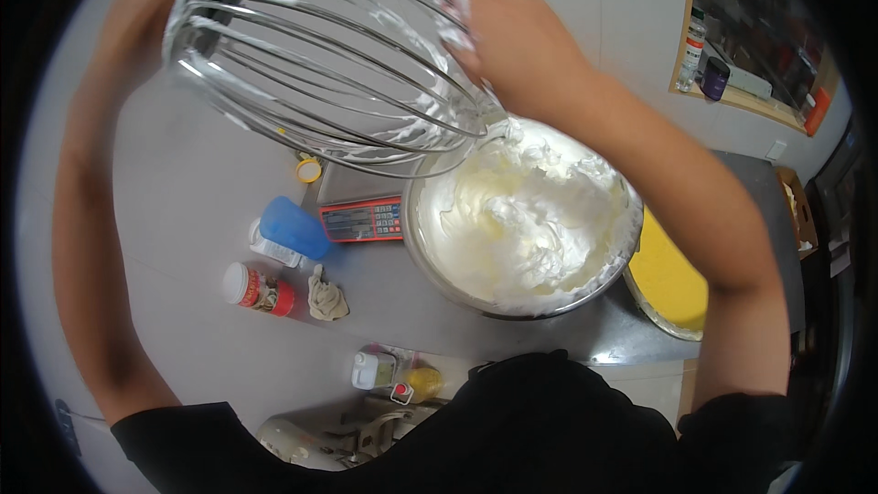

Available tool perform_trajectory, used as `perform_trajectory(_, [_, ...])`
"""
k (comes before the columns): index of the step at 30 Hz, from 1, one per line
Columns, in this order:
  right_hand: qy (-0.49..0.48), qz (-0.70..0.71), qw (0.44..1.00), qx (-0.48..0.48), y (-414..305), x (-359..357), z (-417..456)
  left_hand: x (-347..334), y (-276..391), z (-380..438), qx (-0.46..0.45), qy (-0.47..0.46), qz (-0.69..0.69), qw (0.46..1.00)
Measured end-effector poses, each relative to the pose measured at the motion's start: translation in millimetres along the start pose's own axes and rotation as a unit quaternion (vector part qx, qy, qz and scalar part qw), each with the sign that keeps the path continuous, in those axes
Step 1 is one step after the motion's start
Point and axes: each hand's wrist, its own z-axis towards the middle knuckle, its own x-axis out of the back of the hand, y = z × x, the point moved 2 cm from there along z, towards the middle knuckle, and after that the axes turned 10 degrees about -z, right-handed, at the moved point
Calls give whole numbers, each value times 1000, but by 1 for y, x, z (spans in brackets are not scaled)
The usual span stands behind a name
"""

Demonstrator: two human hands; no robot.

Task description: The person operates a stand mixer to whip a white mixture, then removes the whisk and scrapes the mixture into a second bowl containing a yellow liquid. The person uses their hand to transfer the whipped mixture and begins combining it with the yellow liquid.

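Note:
A large wire balloon whisk, streaked with white cream, is held up across the view. At its hub end on the left is my left hand, its fingers mostly hidden behind the whisk. My right hand closes on the rounded wire end, and cream covers its fingers. Under the right hand stands a big metal bowl of whipped white cream, with pale yellow patches in it. Partly behind my right forearm, a round pan holds a smooth yellow mixture.
Left of the bowl are an orange-edged digital scale, a blue plastic cup, a white-lidded canister and a crumpled cloth. Lower down stand jugs, one of yellow liquid. Bottles line a wall-opening ledge.

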Motion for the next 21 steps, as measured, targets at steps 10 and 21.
perform_trajectory(10, [-60,424,872,-238,-2,-63,-86,-12,2,-19,28,70,-138,987])
perform_trajectory(21, [-348,220,870,-272,41,-14,-66,-19,2,-69,151,53,-122,980])
